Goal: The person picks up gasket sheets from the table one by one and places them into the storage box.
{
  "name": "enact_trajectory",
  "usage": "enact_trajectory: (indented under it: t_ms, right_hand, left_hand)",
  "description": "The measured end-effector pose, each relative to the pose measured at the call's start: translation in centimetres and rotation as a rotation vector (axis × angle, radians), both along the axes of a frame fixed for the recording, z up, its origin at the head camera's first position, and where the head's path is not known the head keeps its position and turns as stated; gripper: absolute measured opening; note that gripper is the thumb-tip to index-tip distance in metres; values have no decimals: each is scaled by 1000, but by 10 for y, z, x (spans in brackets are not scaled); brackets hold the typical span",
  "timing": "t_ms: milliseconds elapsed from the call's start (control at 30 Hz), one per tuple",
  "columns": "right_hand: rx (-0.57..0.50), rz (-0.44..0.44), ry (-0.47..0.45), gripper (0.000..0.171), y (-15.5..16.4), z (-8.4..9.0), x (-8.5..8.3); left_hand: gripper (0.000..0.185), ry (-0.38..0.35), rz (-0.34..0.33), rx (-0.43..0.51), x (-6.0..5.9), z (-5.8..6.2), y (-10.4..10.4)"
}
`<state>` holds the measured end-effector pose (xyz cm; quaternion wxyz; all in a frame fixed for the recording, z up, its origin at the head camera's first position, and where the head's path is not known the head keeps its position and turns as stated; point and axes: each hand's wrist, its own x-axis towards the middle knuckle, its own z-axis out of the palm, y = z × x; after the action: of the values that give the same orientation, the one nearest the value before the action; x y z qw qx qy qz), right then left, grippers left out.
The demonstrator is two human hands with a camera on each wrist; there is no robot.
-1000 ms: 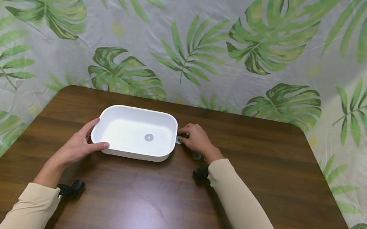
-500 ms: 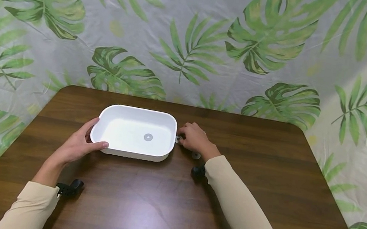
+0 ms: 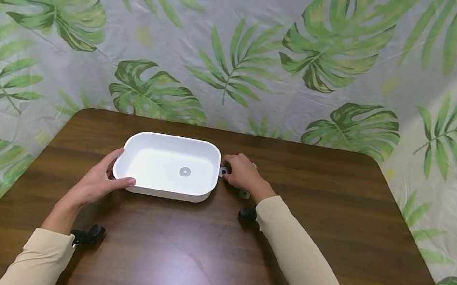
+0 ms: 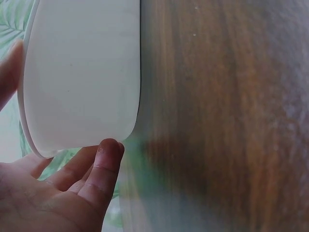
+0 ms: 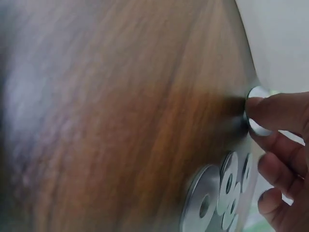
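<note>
Mostly hidden: washers [image 5: 219, 193] under right hand [image 3: 241, 174]; tray [image 3: 169, 166] rim cut off.

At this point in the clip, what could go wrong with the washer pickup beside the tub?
The right hand pinches one flat washer by its edge at the white tub; such a thin grip could slip. More loose washers lie under that hand and could be knocked across the table. The left hand holds only the tub's corner, so a bump might shift it.
</note>
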<state>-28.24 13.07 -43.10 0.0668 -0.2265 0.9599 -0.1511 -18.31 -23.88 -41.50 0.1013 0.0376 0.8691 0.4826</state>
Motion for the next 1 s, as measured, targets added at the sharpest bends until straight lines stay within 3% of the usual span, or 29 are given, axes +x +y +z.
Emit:
enact_trajectory:
  t_ms: [200, 400, 1000]
  right_hand:
    - [-70, 35, -24, 24, 9, -3, 1]
    - [-62, 84, -53, 32, 14, 2, 1]
    - [-57, 89, -69, 33, 15, 0, 0]
  left_hand:
    - [104, 1, -5, 24, -1, 0, 1]
    - [104, -1, -8, 9, -2, 1, -1]
    - [104, -11, -4, -8, -1, 0, -1]
